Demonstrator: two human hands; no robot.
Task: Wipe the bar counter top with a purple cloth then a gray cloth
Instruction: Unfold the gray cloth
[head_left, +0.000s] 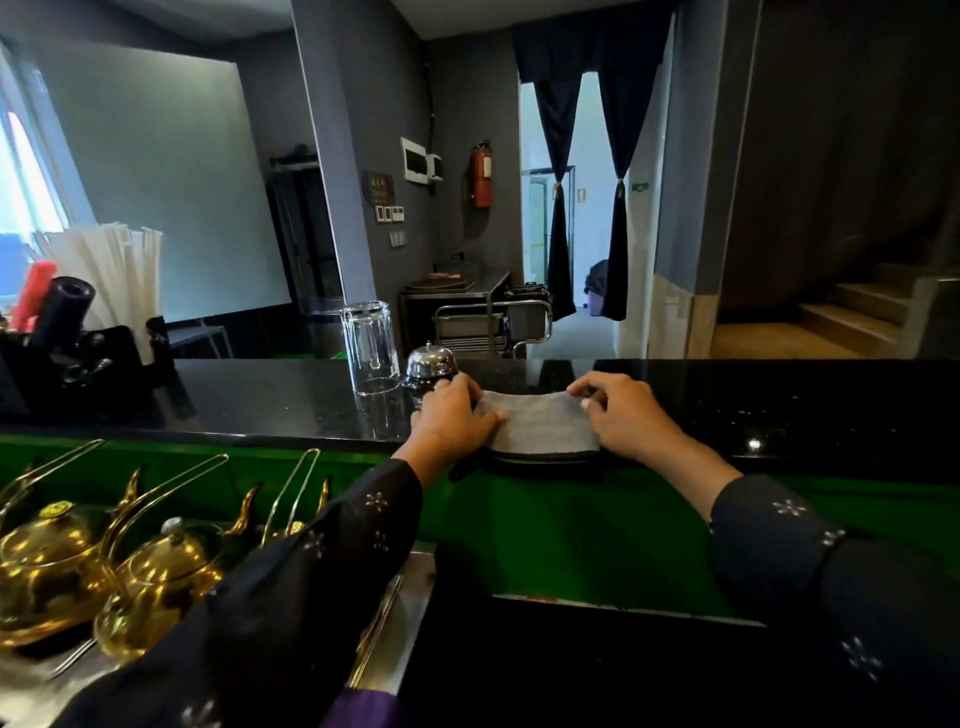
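- Two hands work at a folded gray cloth (540, 423) that lies on the near edge of the black bench (260, 400), just above the green front panel (519, 519).
- Left hand (452, 415) rests on the cloth's left end, its grip curled round that edge, thumb on top of the fabric and fingers bent over the far corner.
- Right hand (621, 413) is on the cloth's right end, its grip pinching the far right corner between thumb and bent fingers.
- Under the cloth's near edge a dark flat thing (540, 460) with a thin light stripe sticks out; what it is cannot be told.
- Just beyond the left hand stands a chrome call bell (430, 362), close to the knuckles; whether it touches them cannot be told.
- Left of the bell an upturned clear glass (368, 345) stands on the bench, apart from the cloth.
- At the far left of the bench sits a black holder (72, 358) with white straws (114, 270) and a red and a black object standing in it.
- Below the bench on the left, golden teapots (104, 571) with tall looped handles stand on a metal tray (410, 597).
- Both forearms wear dark sleeves (779, 540) with small pale flower marks.
- A scrap of purple fabric (363, 709) shows at the bottom edge, under the left sleeve; too little is visible to say what it is.
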